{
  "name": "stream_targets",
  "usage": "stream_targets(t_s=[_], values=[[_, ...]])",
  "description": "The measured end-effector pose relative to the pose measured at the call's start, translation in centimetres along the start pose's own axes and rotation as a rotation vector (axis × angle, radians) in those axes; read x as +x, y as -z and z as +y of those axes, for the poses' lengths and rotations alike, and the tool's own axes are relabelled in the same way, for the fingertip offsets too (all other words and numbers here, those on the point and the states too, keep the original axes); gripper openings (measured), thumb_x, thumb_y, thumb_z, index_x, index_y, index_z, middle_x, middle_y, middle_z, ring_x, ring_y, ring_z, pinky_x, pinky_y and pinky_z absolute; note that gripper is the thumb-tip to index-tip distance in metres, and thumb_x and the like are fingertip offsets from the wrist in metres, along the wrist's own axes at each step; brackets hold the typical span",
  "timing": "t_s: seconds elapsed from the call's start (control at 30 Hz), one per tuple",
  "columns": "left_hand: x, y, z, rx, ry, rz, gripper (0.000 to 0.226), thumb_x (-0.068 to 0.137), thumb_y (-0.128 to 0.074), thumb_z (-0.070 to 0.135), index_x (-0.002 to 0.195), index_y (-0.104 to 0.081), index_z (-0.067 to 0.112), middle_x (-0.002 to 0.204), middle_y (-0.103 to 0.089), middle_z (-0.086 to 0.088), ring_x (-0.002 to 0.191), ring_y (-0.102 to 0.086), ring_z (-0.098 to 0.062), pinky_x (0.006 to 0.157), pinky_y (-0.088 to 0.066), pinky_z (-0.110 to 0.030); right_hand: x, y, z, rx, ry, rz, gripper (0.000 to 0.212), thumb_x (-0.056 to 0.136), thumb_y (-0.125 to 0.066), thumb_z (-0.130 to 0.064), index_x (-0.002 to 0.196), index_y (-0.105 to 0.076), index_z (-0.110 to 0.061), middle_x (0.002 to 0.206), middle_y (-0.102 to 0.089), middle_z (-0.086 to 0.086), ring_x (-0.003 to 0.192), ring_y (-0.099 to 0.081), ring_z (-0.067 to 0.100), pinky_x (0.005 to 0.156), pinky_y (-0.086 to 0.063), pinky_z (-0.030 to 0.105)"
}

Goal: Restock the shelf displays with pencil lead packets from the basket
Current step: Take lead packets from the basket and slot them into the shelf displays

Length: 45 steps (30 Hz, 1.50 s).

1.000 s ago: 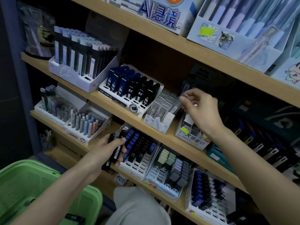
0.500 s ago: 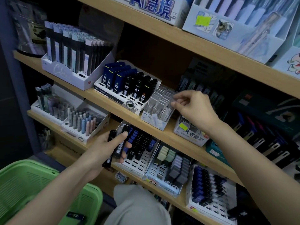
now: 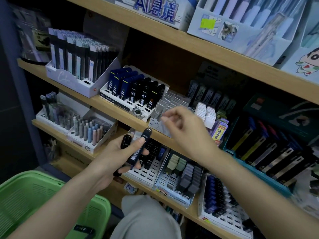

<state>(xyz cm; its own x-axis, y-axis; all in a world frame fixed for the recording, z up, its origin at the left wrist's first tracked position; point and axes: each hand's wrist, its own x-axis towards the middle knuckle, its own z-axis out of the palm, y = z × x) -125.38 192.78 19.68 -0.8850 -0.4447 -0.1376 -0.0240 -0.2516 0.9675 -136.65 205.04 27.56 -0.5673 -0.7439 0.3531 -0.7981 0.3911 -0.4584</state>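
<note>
The left hand (image 3: 119,157) grips several black lead packets (image 3: 143,145) in front of the shelf (image 3: 110,107). The right hand (image 3: 188,133) hovers blurred, fingers curled, and I cannot tell if it holds anything. The packets look light, stiff and slick, best pinched on their flat sides. Another lies in the green basket (image 3: 25,195).

Glossy black plastic lead packets (image 3: 144,149), matt wood-grain shelf (image 3: 110,107), perforated green plastic basket (image 3: 25,195).
</note>
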Motion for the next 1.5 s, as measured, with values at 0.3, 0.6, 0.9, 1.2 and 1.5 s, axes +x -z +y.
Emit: stream_targets(t_s=[0.3,0.6,0.9,1.2,1.5], values=[[-1.2,-0.8,0.9,0.061,-0.058,-0.064,0.037,0.084,-0.053,0.036,0.101,-0.058,0.003,0.064,-0.066,-0.001,0.041,-0.051,-0.007,0.034,-0.021,-0.014,-1.0,-1.0,-0.6,0.532,-0.313,-0.287,0.017,0.086,-0.067,-0.015,0.099,-0.056,-0.016,0.089,-0.064,0.002,0.077,-0.068,0.013,0.067,-0.058,0.022],[-1.5,1.4,1.4,0.023,-0.078,0.092,0.036,0.097,-0.041,0.038,0.102,-0.059,0.007,0.053,-0.061,0.003,0.036,-0.046,-0.008,0.036,-0.024,-0.019,3.2,0.8,-2.7,0.488,-0.150,0.038,0.010,0.090,-0.062,-0.009,0.097,-0.060,-0.016,0.081,-0.063,0.003,0.069,-0.067,0.010,0.067,-0.057,0.023],[-0.6,4.0,0.5,-0.031,-0.051,0.160,0.038,0.097,-0.042,0.037,0.105,-0.060,0.005,0.053,-0.061,0.005,0.039,-0.049,-0.009,0.033,-0.026,-0.017,10.4,-1.4,-2.4,-0.052,0.098,0.159,0.014,0.092,-0.061,-0.018,0.105,-0.061,-0.015,0.074,-0.054,-0.012,0.063,-0.053,0.001,0.066,-0.050,0.015],[0.2,5.7,-0.5,-0.077,-0.020,0.184,0.035,0.096,-0.044,0.037,0.103,-0.061,0.008,0.061,-0.064,0.003,0.043,-0.052,-0.011,0.034,-0.029,-0.017,12.0,-2.8,-1.2,-0.163,0.111,0.044,0.013,0.089,-0.065,-0.018,0.102,-0.063,-0.018,0.078,-0.058,-0.004,0.071,-0.058,0.009,0.075,-0.056,0.031],[0.6,5.7,-0.8,-0.087,-0.028,0.184,0.032,0.096,-0.044,0.035,0.106,-0.060,0.009,0.064,-0.064,0.005,0.044,-0.052,-0.011,0.033,-0.028,-0.017,12.3,-2.6,-1.7,-0.301,0.173,0.040,0.025,0.094,-0.058,-0.019,0.116,-0.066,-0.012,0.107,-0.066,0.008,0.092,-0.063,0.016,0.084,-0.054,0.031]])
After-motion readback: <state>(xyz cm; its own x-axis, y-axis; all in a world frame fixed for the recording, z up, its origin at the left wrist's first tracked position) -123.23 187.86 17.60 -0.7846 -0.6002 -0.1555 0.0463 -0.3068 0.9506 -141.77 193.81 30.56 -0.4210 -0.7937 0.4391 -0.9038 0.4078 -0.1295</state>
